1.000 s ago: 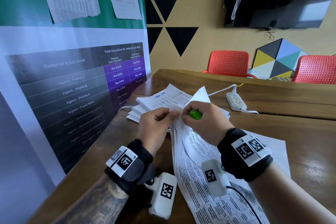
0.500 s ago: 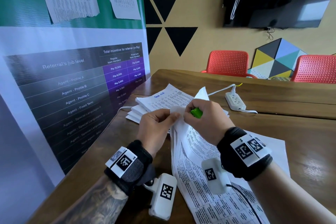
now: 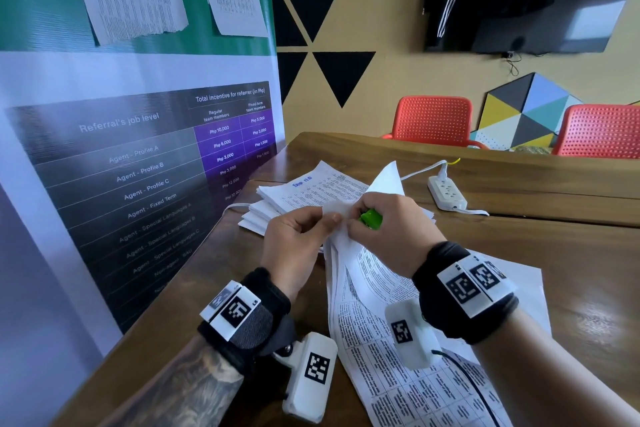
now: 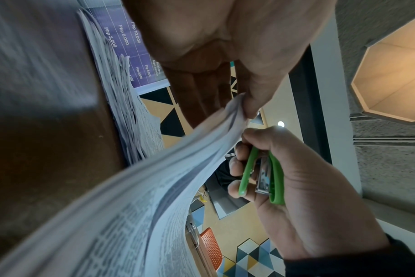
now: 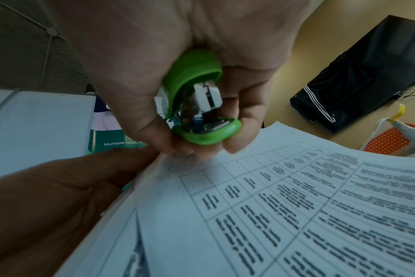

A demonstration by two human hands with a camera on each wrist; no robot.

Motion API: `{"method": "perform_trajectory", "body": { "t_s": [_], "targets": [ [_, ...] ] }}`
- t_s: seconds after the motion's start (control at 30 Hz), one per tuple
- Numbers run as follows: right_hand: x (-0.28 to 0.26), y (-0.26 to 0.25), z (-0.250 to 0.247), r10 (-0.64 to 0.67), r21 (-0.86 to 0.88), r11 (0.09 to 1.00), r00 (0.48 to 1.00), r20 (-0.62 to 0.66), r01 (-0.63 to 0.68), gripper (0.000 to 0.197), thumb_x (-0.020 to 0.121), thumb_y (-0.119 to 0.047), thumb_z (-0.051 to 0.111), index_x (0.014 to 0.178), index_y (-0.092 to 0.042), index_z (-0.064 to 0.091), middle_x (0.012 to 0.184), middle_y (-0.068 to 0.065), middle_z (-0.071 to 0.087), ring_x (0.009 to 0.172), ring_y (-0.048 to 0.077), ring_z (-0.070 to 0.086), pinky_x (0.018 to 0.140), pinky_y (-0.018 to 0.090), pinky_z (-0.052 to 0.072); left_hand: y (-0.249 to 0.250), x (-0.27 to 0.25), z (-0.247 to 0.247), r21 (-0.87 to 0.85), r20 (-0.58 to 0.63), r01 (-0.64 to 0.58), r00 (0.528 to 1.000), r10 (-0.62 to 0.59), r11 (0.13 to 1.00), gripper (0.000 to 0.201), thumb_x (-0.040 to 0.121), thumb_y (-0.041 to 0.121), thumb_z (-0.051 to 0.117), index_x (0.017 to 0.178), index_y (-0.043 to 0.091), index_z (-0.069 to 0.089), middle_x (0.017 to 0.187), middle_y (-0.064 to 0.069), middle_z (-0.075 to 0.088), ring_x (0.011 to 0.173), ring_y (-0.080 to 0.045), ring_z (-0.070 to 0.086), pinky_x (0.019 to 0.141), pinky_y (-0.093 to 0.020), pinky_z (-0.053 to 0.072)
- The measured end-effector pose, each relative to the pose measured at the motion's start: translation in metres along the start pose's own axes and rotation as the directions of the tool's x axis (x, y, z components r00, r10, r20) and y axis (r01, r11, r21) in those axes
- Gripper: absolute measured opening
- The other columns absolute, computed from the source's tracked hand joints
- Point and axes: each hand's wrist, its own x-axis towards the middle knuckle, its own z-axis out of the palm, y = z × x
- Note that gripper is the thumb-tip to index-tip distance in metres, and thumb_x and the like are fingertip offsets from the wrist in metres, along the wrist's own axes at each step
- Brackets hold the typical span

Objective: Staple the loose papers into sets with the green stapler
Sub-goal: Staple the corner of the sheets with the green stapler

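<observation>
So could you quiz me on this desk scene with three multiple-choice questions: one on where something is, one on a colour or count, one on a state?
1. Where is the stapler?
A. In the right hand
B. On the table
C. On a chair

2. How many red chairs show?
A. One
B. Two
C. Four

3. What is the left hand doing?
A. Resting flat
B. Pinching the papers' corner
C. Holding the power strip

Answers: 1 A, right fingers curl round it; 2 B, two stand behind the table; 3 B, thumb and fingers pinch the lifted papers' corner.
</observation>
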Motion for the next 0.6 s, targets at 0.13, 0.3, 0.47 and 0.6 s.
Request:
{"method": "perform_trajectory", "body": {
  "t_s": [0.13,0.3,0.47,0.6],
  "targets": [
    [-0.001,-0.003,0.0,-0.003,-0.041,0.999,1.0,-0.009,0.002,0.013,0.081,-0.035,0.065,0.075,-0.023,0.065,0.069,-0.006,0.065,0.066,0.014,0.06,0.062,0.036,0.054,0.003,-0.001,-0.001,0.026,0.004,0.008,1.0,-0.008,1.0,0.01,0.09,0.015,0.073,0.085,0.021,0.079,0.087,-0.004,0.079,0.092,-0.032,0.072,0.088,-0.049,0.058],
    [-0.001,-0.003,-0.001,0.011,-0.037,0.999,1.0,-0.002,-0.011,0.012,0.084,-0.034,0.066,0.077,-0.024,0.067,0.07,-0.005,0.065,0.065,0.014,0.06,0.06,0.035,0.052,0.002,0.002,-0.006,0.136,0.069,-0.076,0.995,0.067,0.988,0.012,0.09,0.017,0.074,0.089,0.007,0.08,0.086,-0.012,0.077,0.091,-0.036,0.069,0.083,-0.048,0.056],
    [-0.001,-0.005,0.0,-0.028,-0.046,0.999,1.0,0.001,0.028,0.013,0.085,-0.031,0.064,0.079,-0.02,0.067,0.072,-0.003,0.066,0.069,0.019,0.061,0.064,0.041,0.054,0.011,0.002,-0.008,0.104,0.051,-0.024,0.999,0.019,0.994,0.026,0.097,0.027,0.064,0.082,0.015,0.081,0.082,-0.006,0.077,0.079,-0.019,0.07,0.074,-0.036,0.056],
    [-0.002,-0.007,-0.002,-0.094,-0.066,0.993,0.995,0.026,0.095,0.016,0.086,-0.032,0.062,0.079,-0.019,0.065,0.072,-0.002,0.066,0.069,0.021,0.061,0.064,0.042,0.053,0.013,0.012,-0.017,-0.032,0.158,0.167,0.974,-0.16,0.985,0.026,0.097,0.003,0.056,0.091,0.016,0.078,0.09,-0.008,0.077,0.081,-0.026,0.071,0.071,-0.036,0.058]
  ]
}}
